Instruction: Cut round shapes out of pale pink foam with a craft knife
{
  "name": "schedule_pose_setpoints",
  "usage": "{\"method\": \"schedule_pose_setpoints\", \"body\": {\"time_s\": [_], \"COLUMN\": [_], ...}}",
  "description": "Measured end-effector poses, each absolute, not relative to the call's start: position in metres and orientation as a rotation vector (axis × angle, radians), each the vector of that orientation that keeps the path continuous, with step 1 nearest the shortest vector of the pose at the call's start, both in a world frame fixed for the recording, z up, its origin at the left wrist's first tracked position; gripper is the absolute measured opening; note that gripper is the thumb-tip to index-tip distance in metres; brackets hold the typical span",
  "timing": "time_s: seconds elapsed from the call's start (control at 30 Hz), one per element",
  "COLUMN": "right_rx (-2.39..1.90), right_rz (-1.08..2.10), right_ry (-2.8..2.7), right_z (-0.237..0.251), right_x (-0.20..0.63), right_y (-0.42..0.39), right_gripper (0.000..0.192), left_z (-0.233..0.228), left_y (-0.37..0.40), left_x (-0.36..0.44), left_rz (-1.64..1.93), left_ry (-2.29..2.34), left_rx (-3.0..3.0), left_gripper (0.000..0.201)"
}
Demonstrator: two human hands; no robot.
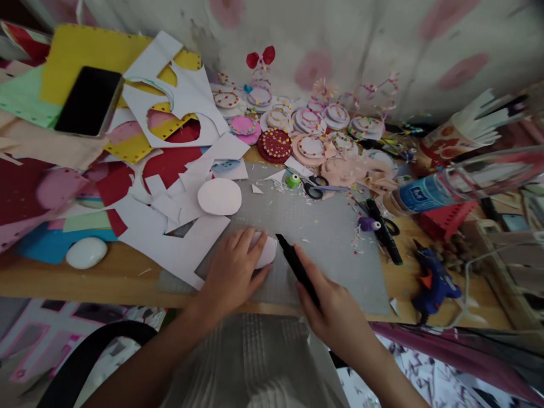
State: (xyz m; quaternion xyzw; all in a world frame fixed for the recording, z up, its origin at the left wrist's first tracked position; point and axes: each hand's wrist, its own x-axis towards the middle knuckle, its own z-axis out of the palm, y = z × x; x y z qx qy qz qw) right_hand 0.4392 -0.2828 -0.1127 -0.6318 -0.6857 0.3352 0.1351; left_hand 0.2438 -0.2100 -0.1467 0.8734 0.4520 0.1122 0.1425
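My left hand (233, 266) bears down on a small white paper disc (267, 252), its fingers and thumb pinning the disc to a grey cutting mat (335, 226). Part of the disc is hidden under the fingers. A black craft knife (301, 271) is gripped in my right hand (331, 309), its tip just right of the disc and apart from it. Above my left hand lies a larger white oval (220, 197), partly over cut white sheets (157, 241).
Several decorated round pieces (274, 145) stand along the wall. Scissors (314, 186), a black marker (383, 232), a blue glue gun (436, 277) and a bottle (425, 195) lie right. A phone (88, 101), coloured sheets and a white mouse (86, 253) are left.
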Motion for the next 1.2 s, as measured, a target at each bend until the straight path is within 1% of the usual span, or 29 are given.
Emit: {"method": "schedule_pose_setpoints", "body": {"time_s": [0.2, 0.47, 0.73, 0.97, 1.2], "right_rx": [-1.904, -1.938, -2.038, -2.071, -2.057], "right_rz": [0.888, 0.898, 0.832, 0.856, 0.816], "right_ry": [-2.131, -2.174, -2.217, -2.166, -2.108], "right_z": [-0.110, -0.107, -0.103, -0.103, -0.105], "right_x": [0.438, 0.440, 0.432, 0.425, 0.418], "right_y": [-0.280, -0.276, -0.276, -0.284, -0.292], "right_gripper": [0.061, 0.063, 0.064, 0.064, 0.064], "left_z": [-0.154, -0.154, -0.156, -0.157, -0.158], "left_y": [-0.227, -0.227, -0.228, -0.231, -0.230], "left_x": [0.254, 0.249, 0.253, 0.253, 0.254], "left_rz": [0.314, 0.309, 0.304, 0.301, 0.313], "left_ry": [1.473, 1.414, 1.462, 1.502, 1.497], "left_rx": [2.529, 2.574, 2.548, 2.535, 2.547], "left_gripper": [0.054, 0.053, 0.053, 0.054, 0.055]}}
